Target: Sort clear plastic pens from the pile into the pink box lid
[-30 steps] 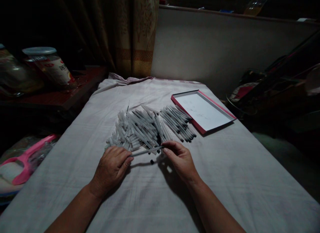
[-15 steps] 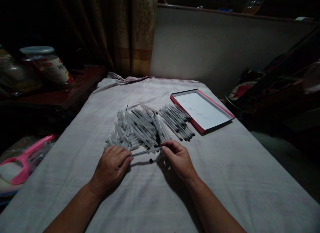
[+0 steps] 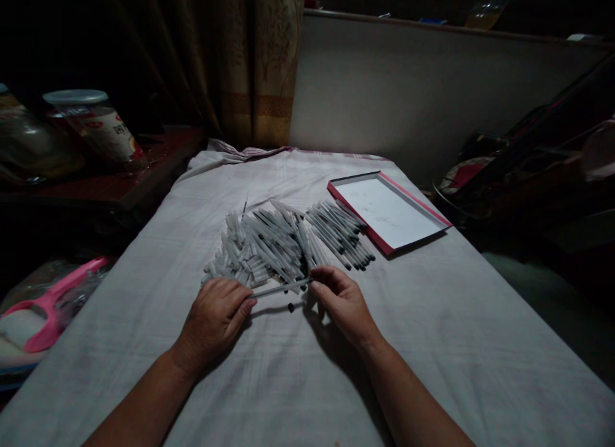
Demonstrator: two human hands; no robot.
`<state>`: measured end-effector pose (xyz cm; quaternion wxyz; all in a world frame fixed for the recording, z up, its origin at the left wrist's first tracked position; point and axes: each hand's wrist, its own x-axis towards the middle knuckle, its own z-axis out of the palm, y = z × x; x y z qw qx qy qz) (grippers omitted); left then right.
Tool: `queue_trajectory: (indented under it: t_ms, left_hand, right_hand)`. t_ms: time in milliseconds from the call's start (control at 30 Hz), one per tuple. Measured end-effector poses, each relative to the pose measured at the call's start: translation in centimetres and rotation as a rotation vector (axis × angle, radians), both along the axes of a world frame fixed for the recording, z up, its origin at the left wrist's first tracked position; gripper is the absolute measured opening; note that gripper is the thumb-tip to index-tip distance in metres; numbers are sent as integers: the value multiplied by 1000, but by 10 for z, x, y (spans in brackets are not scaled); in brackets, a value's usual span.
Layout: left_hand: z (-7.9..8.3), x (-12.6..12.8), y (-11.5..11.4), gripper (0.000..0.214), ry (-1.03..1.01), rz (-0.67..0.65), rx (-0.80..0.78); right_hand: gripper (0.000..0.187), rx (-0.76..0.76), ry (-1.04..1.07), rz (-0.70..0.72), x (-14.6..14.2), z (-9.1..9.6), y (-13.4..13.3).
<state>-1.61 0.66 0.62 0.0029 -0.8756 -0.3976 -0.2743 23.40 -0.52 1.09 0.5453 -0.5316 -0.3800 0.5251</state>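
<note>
A slim, clear pen (image 3: pixel 281 289) spans the gap between my two hands, just above the cloth. My left hand (image 3: pixel 216 316) is closed around its left end. Thumb and fingers of my right hand (image 3: pixel 343 306) pinch the other end, where a dark part shows and the fingers hide the rest. Below the pen a small black cap or plug (image 3: pixel 291 307) lies on the cloth. Right behind my hands is a loose heap of clear pen barrels (image 3: pixel 273 242). To its right lies a more even row of pens with black ends (image 3: pixel 339 232).
A shallow red-edged box lid (image 3: pixel 389 213) with a white inside rests at the back right of the cloth-covered table (image 3: pixel 269 383). On the left, a lidded jar (image 3: pixel 98 127) stands on a dark cabinet, with a pink-handled item (image 3: pixel 52 306) below. A curtain (image 3: pixel 259 69) hangs behind.
Almost nothing differs. The right end of the pen and my right fingertips have risen very slightly, while both hands keep their hold.
</note>
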Motion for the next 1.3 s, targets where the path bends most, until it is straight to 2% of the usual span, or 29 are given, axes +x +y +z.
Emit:
queue_trajectory:
  t_ms: [500, 600, 700, 800, 967, 1100, 1167, 1300]
  left_hand:
    - [3, 1, 0, 27, -1, -9, -2]
    - [8, 1, 0, 30, -15, -30, -22]
    - [11, -3, 0, 37, -32, -54, -76]
    - [11, -10, 3, 40, -55, -27, -90]
    - [8, -14, 6, 29, -51, 15, -93]
    - [6, -12, 5, 25, -52, 14, -104]
    - [5, -12, 4, 25, -49, 11, -103]
    - [4, -12, 4, 27, -34, -1, -88]
  right_hand:
    - [22, 21, -109, 29, 2, -5, 0]
    - [16, 114, -164, -3, 3, -4, 0]
    - [10, 252, -248, -27, 7, -3, 1]
    - [11, 306, -320, -51, 13, -8, 3]
    - [14, 366, -589, -7, 12, -21, 3]
    - [18, 432, -764, 28, 8, -24, 1]
    - [20, 435, -762, 26, 7, -21, 0]
    - [22, 388, -612, 29, 5, -14, -2]
